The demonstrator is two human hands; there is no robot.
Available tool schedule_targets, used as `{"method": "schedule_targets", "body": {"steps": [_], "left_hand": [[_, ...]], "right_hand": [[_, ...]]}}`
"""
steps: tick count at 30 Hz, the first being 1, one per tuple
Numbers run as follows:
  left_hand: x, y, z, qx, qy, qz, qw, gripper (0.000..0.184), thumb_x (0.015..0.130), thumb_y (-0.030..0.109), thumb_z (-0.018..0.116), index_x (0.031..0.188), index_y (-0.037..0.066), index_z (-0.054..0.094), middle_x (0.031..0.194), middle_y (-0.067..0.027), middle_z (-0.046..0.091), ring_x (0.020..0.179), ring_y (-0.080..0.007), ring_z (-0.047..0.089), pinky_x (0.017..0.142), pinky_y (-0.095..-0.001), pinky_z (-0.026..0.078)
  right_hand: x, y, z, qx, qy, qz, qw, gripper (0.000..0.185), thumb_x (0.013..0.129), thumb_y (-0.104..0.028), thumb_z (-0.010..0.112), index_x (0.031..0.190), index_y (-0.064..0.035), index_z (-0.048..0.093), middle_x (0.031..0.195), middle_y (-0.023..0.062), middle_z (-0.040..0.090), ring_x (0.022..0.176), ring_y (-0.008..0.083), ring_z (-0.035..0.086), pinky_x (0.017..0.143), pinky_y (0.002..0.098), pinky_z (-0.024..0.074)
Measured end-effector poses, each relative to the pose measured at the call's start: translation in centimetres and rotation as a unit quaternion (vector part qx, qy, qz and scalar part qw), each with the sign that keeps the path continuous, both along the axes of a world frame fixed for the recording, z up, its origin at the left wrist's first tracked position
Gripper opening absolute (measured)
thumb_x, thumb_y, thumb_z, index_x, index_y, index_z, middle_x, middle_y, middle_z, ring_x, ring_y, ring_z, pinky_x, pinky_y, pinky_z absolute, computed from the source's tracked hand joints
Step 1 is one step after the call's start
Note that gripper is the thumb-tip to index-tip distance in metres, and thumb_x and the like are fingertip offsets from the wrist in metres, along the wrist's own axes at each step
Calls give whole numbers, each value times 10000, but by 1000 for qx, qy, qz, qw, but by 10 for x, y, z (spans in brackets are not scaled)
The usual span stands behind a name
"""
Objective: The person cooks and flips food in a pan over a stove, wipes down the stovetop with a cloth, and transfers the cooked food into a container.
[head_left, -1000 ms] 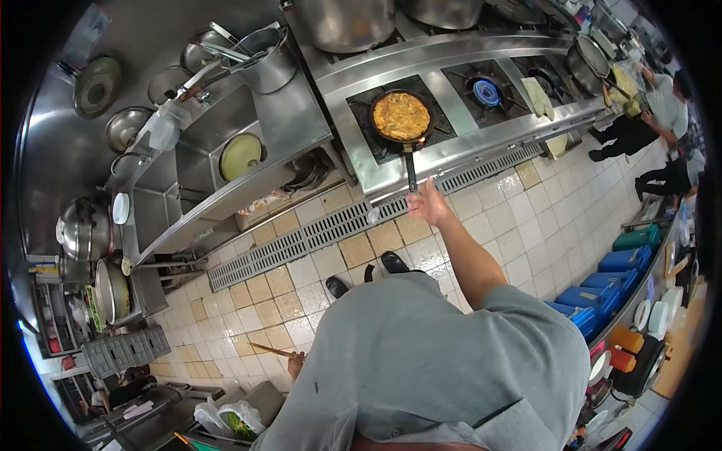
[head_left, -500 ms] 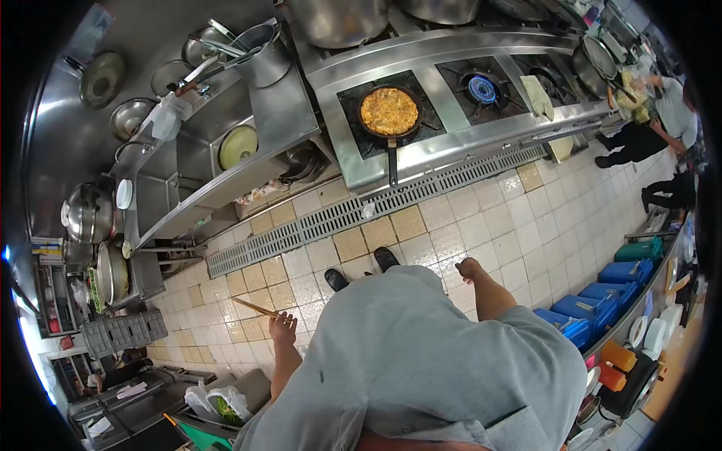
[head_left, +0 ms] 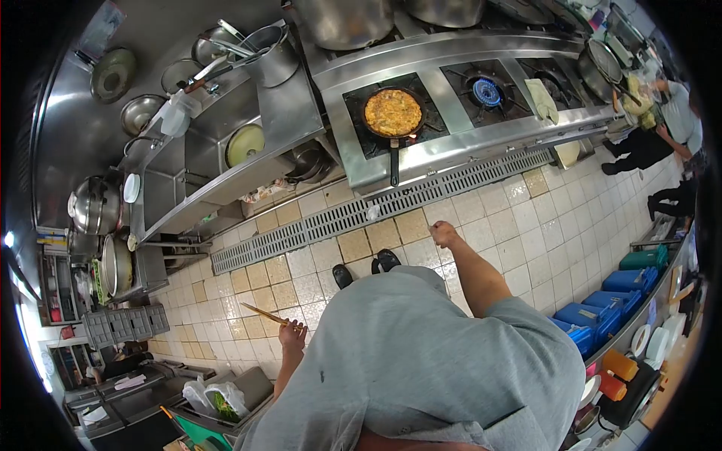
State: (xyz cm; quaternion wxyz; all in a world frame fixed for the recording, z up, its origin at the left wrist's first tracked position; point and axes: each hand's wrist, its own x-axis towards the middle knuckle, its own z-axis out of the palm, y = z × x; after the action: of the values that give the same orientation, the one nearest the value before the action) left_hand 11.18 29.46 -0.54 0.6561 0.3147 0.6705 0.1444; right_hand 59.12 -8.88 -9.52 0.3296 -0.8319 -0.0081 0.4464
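Observation:
My left hand [head_left: 292,336] is closed around long thin wooden chopsticks [head_left: 262,312], which point up and to the left over the tiled floor. My right hand [head_left: 444,234] is out in front of me at the right, fingers curled together; whether anything is inside them is hidden. Farther ahead, a black frying pan [head_left: 395,154] rests on the left front burner, its handle toward me. A round, browned omelette-like cake [head_left: 392,113] fills the pan. Neither hand touches the pan.
A blue flame [head_left: 486,92] burns on the neighbouring burner, with a cloth [head_left: 541,101] beside it. A steel sink [head_left: 214,143] stands at left. A floor grate [head_left: 316,225] runs before the stove. Blue bins [head_left: 594,312] line the right. Another person [head_left: 681,120] stands at far right.
My right hand has swung forward and to the left, toward the stove. My left hand, still holding the chopsticks, has shifted slightly right and down. The pan stays on its burner.

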Motion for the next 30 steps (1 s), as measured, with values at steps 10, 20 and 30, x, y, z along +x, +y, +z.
{"method": "schedule_targets", "body": {"steps": [10,20,30], "left_hand": [[-17,0,1,-2,-4,27,1000,348,928,86,446,1263,172,409,1117,-81,519,907,-256,556,818,-480,498],[-13,-4,-3,5,6,-8,1000,326,938,104,429,1257,169,408,1108,-86,519,891,-249,547,826,-486,493],[19,16,4,-1,-25,-3,1000,310,945,116,421,1251,167,411,1084,-75,520,904,-239,552,803,-471,520]], "right_hand": [[-49,-40,-35,-104,55,135,984,492,912,-381,466,773,61,632,656,168,616,575,261,619,514,396,541],[-23,-51,-25,-106,25,99,989,493,930,-388,450,925,75,621,745,190,642,644,276,650,549,398,560],[-23,-27,-1,-76,15,76,994,448,922,-359,461,978,56,617,750,177,649,639,263,647,556,393,560]]}}
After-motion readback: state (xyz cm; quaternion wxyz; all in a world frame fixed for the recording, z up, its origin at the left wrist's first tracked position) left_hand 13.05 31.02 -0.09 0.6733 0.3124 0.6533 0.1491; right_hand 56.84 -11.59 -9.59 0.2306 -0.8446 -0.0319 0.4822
